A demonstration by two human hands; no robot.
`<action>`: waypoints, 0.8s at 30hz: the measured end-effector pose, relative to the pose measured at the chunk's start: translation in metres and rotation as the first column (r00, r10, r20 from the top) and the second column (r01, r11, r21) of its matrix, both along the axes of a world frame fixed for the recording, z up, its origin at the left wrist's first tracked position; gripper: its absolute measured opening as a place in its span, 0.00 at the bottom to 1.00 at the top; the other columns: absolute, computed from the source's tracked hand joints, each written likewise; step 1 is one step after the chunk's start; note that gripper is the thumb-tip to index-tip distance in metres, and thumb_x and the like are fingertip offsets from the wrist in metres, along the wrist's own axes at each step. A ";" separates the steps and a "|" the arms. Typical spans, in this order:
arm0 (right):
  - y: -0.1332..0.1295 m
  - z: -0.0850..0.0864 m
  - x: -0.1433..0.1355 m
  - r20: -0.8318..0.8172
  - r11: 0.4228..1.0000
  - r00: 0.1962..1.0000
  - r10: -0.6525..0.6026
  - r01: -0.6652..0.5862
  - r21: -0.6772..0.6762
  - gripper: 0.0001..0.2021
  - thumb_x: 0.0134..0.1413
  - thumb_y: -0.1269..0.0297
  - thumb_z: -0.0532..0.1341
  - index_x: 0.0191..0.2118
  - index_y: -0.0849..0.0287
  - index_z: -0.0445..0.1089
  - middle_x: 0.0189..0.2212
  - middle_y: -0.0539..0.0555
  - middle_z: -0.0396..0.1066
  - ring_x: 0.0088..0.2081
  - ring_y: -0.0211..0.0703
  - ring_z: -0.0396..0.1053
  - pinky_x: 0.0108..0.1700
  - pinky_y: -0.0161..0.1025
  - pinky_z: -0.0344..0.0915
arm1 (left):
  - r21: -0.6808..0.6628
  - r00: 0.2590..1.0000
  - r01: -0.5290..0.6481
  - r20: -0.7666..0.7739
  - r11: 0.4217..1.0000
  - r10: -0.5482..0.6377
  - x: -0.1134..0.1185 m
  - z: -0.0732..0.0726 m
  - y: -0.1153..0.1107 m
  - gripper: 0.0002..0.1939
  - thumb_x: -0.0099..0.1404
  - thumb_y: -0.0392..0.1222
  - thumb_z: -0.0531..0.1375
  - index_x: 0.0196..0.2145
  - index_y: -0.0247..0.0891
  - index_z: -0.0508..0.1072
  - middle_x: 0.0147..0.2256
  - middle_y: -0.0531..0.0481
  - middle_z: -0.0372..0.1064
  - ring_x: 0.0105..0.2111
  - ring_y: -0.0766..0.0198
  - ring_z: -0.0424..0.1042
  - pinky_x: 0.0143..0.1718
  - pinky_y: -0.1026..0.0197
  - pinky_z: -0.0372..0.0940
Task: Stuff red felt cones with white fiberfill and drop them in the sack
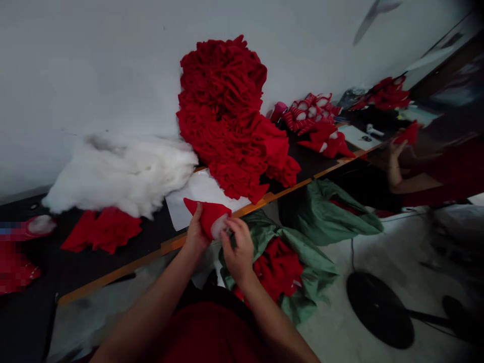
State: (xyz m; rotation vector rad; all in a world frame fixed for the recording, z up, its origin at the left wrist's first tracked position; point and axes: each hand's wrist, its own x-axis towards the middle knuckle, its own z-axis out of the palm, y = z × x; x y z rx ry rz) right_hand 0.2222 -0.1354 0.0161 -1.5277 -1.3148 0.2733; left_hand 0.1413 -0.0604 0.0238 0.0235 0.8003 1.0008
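Observation:
A red cone-shaped cloth piece (207,216) is held above the table's front edge, its pointed end to the left and white stuffing (218,227) showing at its open right end. My left hand (197,233) is closed round its lower left side. At the open end is my right hand (239,246), its fingers bent against the white stuffing. Behind them a tall heap of red cloth pieces (227,111) leans on the wall. To its left lies a large mass of white stuffing (124,171), with a few red pieces (102,229) in front.
White paper (179,206) lies on the black table (151,244). Below its edge, a green sack (313,257) holds red pieces; another green sack (325,217) stands to the right. Farther right, a person's hand (396,147) holds red cloth. A round black base (380,310) is on the floor.

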 end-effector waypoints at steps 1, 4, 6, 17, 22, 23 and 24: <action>0.000 -0.001 -0.002 0.038 0.999 0.998 0.046 -0.045 -0.017 0.12 0.51 0.70 0.54 0.44 0.58 0.64 0.44 0.60 0.62 0.47 0.47 0.61 0.48 0.46 0.61 | 0.027 1.000 0.010 0.009 1.000 -0.010 0.002 -0.001 -0.001 0.14 0.53 0.48 0.60 0.33 0.35 0.71 0.29 0.47 0.73 0.34 0.58 0.73 0.40 0.57 0.67; 0.006 -0.003 -0.002 0.047 0.997 0.998 0.051 -0.048 -0.066 0.16 0.51 0.74 0.51 0.46 0.58 0.64 0.46 0.60 0.62 0.49 0.47 0.61 0.50 0.46 0.61 | 0.156 1.000 -0.005 0.011 0.988 0.004 0.007 -0.003 -0.010 0.16 0.50 0.42 0.63 0.37 0.35 0.70 0.33 0.48 0.73 0.35 0.61 0.72 0.42 0.60 0.65; 0.011 -0.004 0.000 0.033 0.998 0.999 0.023 -0.021 -0.058 0.17 0.50 0.76 0.49 0.45 0.58 0.65 0.45 0.59 0.63 0.48 0.46 0.61 0.49 0.45 0.62 | 0.240 1.000 -0.010 0.010 0.971 0.008 0.009 -0.002 -0.014 0.19 0.48 0.37 0.64 0.40 0.35 0.69 0.35 0.48 0.73 0.35 0.63 0.72 0.44 0.61 0.64; 0.022 -0.011 0.005 0.167 0.998 0.985 0.040 -0.048 0.046 0.17 0.49 0.73 0.52 0.46 0.57 0.66 0.41 0.57 0.67 0.45 0.47 0.62 0.48 0.50 0.61 | 0.241 0.999 0.040 -0.003 0.970 -0.041 0.011 -0.001 -0.023 0.19 0.47 0.38 0.65 0.38 0.35 0.70 0.36 0.49 0.73 0.39 0.61 0.71 0.46 0.61 0.62; 0.018 -0.003 0.009 -0.043 0.998 0.998 -0.048 0.050 0.030 0.13 0.53 0.72 0.51 0.43 0.57 0.66 0.40 0.57 0.67 0.42 0.43 0.65 0.46 0.45 0.63 | 0.204 1.000 0.008 -0.001 0.979 -0.008 0.004 -0.006 -0.013 0.16 0.50 0.41 0.64 0.39 0.36 0.70 0.36 0.49 0.73 0.40 0.61 0.71 0.44 0.61 0.64; 0.015 -0.002 0.009 0.001 0.997 0.999 -0.048 0.048 0.061 0.13 0.53 0.72 0.51 0.43 0.56 0.66 0.41 0.57 0.66 0.44 0.44 0.63 0.47 0.46 0.62 | 0.176 1.000 0.013 0.012 0.984 -0.015 0.001 -0.006 -0.010 0.16 0.51 0.42 0.63 0.38 0.36 0.70 0.36 0.48 0.73 0.40 0.61 0.71 0.44 0.61 0.65; 0.012 -0.001 0.008 0.063 0.996 0.998 -0.022 0.016 0.092 0.14 0.53 0.73 0.51 0.43 0.55 0.67 0.42 0.57 0.66 0.45 0.44 0.62 0.48 0.47 0.61 | 0.150 0.999 0.031 0.034 0.988 -0.036 -0.001 -0.006 -0.007 0.15 0.52 0.44 0.62 0.37 0.35 0.70 0.35 0.47 0.73 0.39 0.60 0.71 0.43 0.60 0.65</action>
